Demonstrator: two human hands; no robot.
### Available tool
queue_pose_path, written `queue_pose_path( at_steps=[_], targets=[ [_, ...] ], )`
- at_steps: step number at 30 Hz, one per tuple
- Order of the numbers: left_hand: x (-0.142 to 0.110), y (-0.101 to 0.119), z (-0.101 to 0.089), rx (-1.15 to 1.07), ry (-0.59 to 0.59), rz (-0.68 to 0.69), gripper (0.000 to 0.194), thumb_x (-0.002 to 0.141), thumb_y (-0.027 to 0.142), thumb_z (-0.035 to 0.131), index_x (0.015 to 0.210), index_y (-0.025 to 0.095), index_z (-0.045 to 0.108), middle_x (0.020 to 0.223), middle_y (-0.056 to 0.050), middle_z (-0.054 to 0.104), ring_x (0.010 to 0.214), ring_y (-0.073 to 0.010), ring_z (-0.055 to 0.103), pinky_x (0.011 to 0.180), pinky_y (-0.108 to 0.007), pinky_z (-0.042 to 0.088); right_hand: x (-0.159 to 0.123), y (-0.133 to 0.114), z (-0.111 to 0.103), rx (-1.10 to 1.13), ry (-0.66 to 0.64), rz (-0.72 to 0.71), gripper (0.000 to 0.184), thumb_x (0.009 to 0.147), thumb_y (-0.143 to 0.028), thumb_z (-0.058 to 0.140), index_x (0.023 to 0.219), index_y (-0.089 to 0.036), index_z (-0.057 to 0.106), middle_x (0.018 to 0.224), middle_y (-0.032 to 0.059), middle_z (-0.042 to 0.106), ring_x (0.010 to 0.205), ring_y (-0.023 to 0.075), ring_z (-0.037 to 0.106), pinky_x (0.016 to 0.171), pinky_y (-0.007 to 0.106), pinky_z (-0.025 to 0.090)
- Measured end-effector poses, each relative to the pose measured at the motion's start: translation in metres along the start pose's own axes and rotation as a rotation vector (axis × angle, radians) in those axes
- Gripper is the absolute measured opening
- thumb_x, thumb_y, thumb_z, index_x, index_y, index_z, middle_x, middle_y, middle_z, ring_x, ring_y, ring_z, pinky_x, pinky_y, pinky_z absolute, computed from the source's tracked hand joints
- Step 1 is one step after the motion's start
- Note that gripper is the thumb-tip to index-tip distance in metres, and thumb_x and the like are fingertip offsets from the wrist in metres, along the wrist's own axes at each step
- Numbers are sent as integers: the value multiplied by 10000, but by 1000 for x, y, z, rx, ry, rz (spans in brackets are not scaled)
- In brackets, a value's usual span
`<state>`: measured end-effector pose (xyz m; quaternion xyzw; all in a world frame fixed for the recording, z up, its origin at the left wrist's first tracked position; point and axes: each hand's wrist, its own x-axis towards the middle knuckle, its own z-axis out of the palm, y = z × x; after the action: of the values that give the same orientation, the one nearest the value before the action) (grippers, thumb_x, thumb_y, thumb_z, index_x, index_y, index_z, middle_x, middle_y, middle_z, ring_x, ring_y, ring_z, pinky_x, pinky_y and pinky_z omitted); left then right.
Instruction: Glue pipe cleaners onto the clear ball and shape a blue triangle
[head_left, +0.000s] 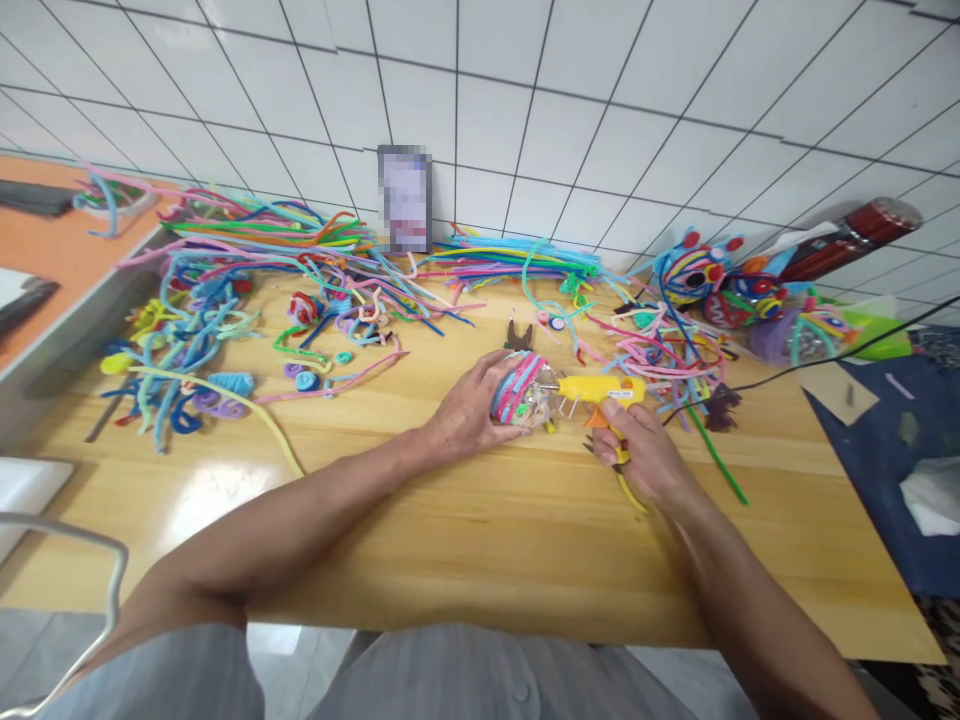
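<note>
In the right hand (pixel 645 450), the gun (pixel 596 388) is cased in smooth yellow plastic and tipped with metal. In the left hand (pixel 466 408), a glossy clear piece (pixel 541 405) is banded with fuzzy stems (pixel 511 392). Beneath both hands, the table (pixel 465 540) is made of smooth, glossy wood; beyond, the wall (pixel 495 50) is smoothly tiled.

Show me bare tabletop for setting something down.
On the table, bare wood lies between the left forearm and right forearm, and between the left hand and long yellow stem. The back is crowded with fuzzy stems along the tiled wall.
</note>
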<state>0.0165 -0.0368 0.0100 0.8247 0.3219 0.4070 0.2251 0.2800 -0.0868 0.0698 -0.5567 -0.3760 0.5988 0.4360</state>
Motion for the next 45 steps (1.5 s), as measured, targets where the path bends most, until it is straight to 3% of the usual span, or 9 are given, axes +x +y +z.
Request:
queue_pose_path(
  at_steps=[17,28,35,45],
  targets=[
    [-2,-1,1,27,-5,5,1082,779,510,903,1633,258,289,1593,-222,483,1498,-393,495,1210,-614,488,1,-3,-2,-127,-20,-1,689,664,-759,881,591,-231,445,494,-64,433,417,73,396,438,256,306],
    [1,3,0,24,-24,-25,990,834,540,845,1620,245,321,1598,-229,477,1505,-386,494,1226,-599,475,1,-10,2,-89,14,-10,674,652,-725,909,588,-234,451,497,-65,443,415,82,400,432,258,306],
    [-1,4,1,54,-19,6,983,850,537,833,1620,224,308,1591,-243,480,1494,-394,504,1204,-594,497,0,-11,-3,-279,-42,-59,709,737,-810,790,491,-220,482,444,-31,448,404,83,394,452,281,307],
    [0,3,0,48,-25,-4,1063,800,475,895,1634,247,276,1613,-224,464,1510,-377,493,1218,-584,490,-1,-5,-9,-275,-33,-65,703,751,-779,805,493,-212,478,440,-22,463,410,78,401,452,271,281]
  ],
)
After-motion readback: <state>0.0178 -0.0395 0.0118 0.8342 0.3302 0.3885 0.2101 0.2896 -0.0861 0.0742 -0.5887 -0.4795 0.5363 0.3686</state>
